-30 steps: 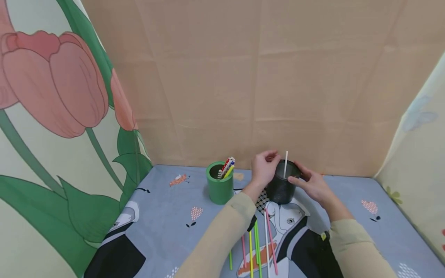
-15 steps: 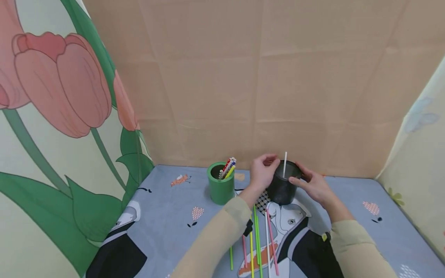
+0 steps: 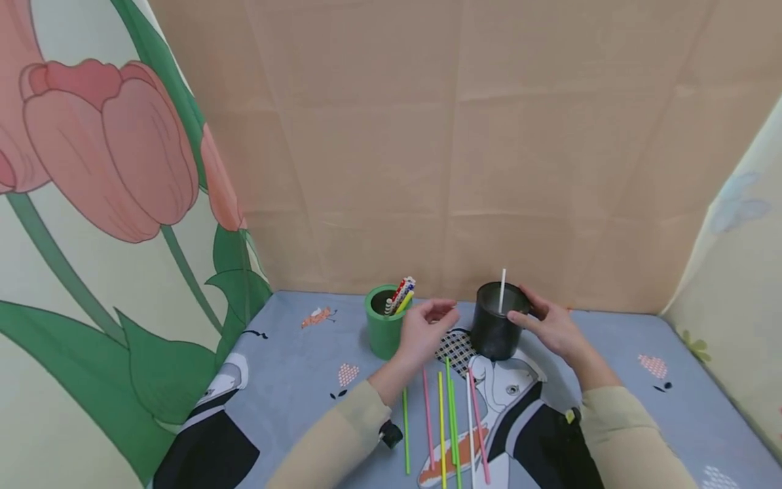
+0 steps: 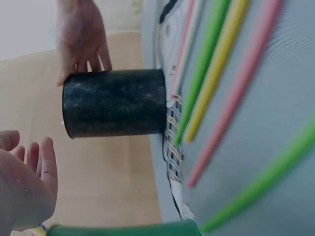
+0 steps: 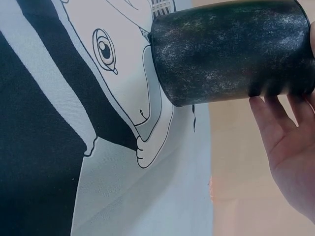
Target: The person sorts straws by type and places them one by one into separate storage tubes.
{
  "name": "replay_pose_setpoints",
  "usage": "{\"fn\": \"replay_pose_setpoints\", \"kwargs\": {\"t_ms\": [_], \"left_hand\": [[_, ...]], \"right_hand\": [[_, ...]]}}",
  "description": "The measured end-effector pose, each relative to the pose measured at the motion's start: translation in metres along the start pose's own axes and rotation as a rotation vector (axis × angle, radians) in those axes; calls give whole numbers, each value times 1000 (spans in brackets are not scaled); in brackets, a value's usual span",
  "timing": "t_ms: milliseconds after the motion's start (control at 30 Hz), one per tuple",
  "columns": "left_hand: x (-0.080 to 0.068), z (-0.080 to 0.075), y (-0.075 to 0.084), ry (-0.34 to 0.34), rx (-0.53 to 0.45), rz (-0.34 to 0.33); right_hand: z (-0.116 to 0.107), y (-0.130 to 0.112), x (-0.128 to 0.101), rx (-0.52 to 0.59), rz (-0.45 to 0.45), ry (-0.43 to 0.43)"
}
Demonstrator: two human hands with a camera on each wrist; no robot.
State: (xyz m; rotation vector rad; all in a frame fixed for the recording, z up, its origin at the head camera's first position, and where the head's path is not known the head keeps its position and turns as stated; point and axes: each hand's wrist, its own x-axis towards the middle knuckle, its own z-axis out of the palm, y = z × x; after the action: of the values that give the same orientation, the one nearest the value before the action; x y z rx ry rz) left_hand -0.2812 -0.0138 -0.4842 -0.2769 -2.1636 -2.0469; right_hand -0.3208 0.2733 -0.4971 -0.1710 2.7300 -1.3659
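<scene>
A black cylindrical cup (image 3: 496,334) stands upright on the blue cloth, with one thin white straw (image 3: 503,291) rising from it. My right hand (image 3: 552,327) holds the cup at its right side near the rim, thumb in front and fingers behind. In the right wrist view, its fingertips press against the dark wall (image 5: 231,54). My left hand (image 3: 421,333) is in the air between the two cups, fingers loosely curved with nothing in them. Just left of it is a green cup (image 3: 380,333) with several patterned straws and a yellow one (image 3: 404,303).
Several loose straws lie in front of the black cup: pink (image 3: 427,421), yellow (image 3: 442,428), green (image 3: 453,414) and white (image 3: 470,428). The blue cloth (image 3: 293,407) bears printed figures. A tan sheet (image 3: 452,170) hangs behind the table.
My left hand has drawn away from the black cup's rim, moving left and down towards the green cup. The right hand and the black cup stay where they were.
</scene>
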Motion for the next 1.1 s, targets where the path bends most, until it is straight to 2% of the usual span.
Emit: {"fn": "replay_pose_setpoints", "kwargs": {"t_ms": [167,433,533,633,767,1100], "left_hand": [[-17,-23,-8,-55,-32,-106],[-39,-63,-41,-138,-19,-268],[-47,-77,-48,-147,-33,-324],[-55,-89,-51,-142,-1,-377],[-66,-99,-54,-121,52,-422],[-81,-111,-54,-98,13,-588]], "right_hand": [[-3,-2,0,-2,-7,-3],[-2,-3,1,18,2,-8],[-1,-3,2,11,4,-11],[-1,-2,3,6,6,-12],[-1,0,3,3,7,-13],[0,1,3,-1,-12,-16]]}}
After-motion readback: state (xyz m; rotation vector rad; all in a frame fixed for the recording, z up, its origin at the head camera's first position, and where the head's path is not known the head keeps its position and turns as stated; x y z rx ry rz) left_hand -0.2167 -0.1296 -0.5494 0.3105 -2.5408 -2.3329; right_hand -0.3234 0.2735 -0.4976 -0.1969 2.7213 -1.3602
